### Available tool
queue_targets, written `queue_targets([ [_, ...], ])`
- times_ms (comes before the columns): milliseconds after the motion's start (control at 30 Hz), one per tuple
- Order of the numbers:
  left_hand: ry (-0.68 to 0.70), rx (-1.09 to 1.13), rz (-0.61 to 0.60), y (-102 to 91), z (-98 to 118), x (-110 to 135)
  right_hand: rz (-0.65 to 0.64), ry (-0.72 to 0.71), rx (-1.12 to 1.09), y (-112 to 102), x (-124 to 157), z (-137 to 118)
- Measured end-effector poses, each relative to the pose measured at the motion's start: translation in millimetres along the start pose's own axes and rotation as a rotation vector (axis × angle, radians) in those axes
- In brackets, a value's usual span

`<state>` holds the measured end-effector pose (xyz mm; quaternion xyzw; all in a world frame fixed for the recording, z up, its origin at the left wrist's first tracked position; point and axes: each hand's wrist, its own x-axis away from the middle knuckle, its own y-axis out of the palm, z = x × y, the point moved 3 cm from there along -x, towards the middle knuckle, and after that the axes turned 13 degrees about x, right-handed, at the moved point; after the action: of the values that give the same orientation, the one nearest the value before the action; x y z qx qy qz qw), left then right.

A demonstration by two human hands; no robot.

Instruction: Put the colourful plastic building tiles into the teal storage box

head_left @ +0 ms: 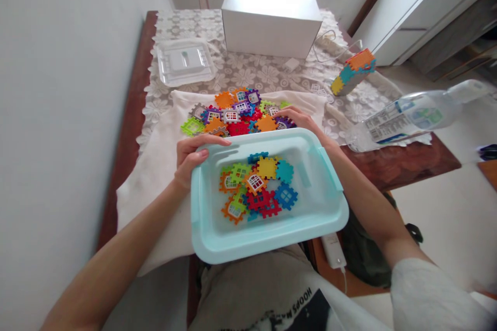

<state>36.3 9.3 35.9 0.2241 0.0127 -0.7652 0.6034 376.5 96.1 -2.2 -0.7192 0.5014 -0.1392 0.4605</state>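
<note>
My left hand (191, 156) grips the far left corner of a light blue plastic tub (322, 207), thumb over the rim. The tub is tilted toward me at the table's near edge. Several interlocking plastic building tiles lie in it, among them a yellow tile (267, 168), a blue window tile (286, 196) and a red tile (258, 199). Beyond the rim, my right hand (301, 118) rests with fingers stretched over a loose pile of similar tiles, near an orange tile (266, 123) and a purple tile (284, 123). Its fingertips touch the pile; the tub partly hides the pile's near side.
A white cloth (155, 186) lies under the pile. Behind it are a clear lid (186, 62) and a large white box (272, 26). A built tile block (354, 71) and a clear plastic bottle (407, 114) are at the right. A wall (77, 88) borders the left.
</note>
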Motion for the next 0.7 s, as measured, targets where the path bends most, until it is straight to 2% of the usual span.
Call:
queue_targets([
  [133,0.008,-0.004,0.0,-0.4,-2,0,0.068,0.027,-0.091,-1,-2,-2],
  [233,0.001,0.005,0.016,-0.2,-2,0,0.131,0.111,-0.198,-1,-2,-3],
  [467,-0.036,0.051,0.046,1.4,0,-1,0.4,0.261,-0.717,-15,0,2],
  [567,-0.029,0.053,0.04,3.0,2,-1,0.417,0.249,-0.901,-20,1,2],
  [700,-0.042,0.046,0.054,4.4,4,1,0.355,0.208,-1.054,-21,4,-13],
])
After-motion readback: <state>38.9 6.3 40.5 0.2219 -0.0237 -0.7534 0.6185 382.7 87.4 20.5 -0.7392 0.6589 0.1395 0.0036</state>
